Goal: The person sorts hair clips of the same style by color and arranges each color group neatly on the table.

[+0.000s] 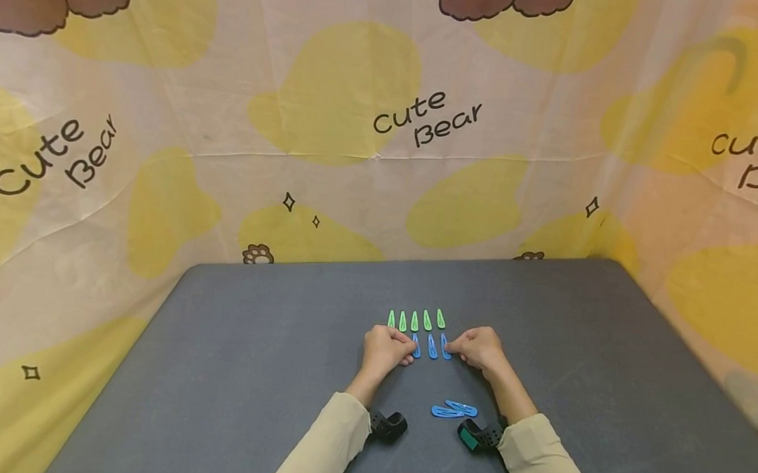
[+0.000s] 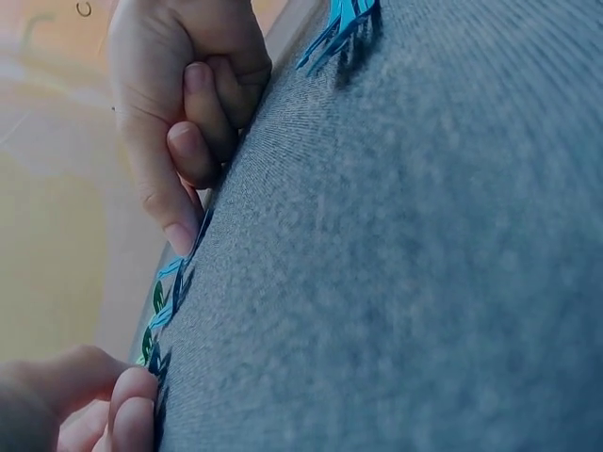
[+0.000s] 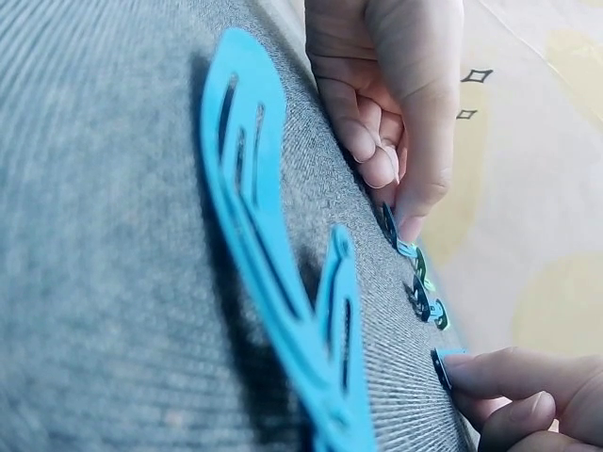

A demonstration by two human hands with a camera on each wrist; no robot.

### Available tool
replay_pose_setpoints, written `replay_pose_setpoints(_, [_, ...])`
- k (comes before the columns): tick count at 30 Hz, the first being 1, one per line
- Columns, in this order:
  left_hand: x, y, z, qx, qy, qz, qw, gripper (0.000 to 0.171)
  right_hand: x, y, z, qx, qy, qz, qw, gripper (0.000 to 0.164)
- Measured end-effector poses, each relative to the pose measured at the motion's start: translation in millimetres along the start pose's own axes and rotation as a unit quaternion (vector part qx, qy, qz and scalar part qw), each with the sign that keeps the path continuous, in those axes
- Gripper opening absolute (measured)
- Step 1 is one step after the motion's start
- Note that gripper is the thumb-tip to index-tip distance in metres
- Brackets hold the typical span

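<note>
My left hand pinches the leftmost blue snap hair clip of a short row, between thumb and fingertips. At the row's other end, my right hand has thumb and finger on the rightmost blue hair clip. A third blue hair clip lies flat between them. Just behind runs a row of several green hair clips, the leftmost partly covered by my left hand. In the left wrist view the right hand appears at the top; in the right wrist view the right hand is at lower right.
Loose blue hair clips overlap each other nearer me, close to my right wrist. All lie on a dark grey table. A printed cloth hangs behind the far edge and along the sides. Black bands sit on both wrists.
</note>
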State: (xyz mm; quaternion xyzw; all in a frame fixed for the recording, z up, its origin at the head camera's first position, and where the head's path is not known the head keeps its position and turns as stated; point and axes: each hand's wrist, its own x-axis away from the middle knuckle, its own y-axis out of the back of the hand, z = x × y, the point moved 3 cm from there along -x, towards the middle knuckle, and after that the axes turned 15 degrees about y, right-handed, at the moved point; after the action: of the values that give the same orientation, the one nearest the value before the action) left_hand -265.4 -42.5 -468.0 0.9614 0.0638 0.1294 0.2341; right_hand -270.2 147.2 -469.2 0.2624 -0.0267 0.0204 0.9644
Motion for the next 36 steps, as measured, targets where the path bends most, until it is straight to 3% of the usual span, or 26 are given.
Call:
replay_pose_setpoints(18, [8.4, 6.8, 0.3, 0.019, 0.015, 0.048, 0.9986, 0.009, 0.4, -1.6, 0.4, -0.005, -0.007, 0.000, 1.000, 0.029])
replay_pose_setpoints(28, [21.4, 5.5, -5.2, -0.022, -0.042, 0.066, 0.9967, 0.010, -3.9, 1.3, 1.9, -0.011, -0.009, -0.007, 1.000, 0.024])
replay_pose_setpoints(36, [41.9, 2.8, -5.5, -0.045, -0.079, 0.084, 0.9924, 0.009, -1.0, 1.1, 1.8, 0.000, -0.016, -0.003, 1.000, 0.028])
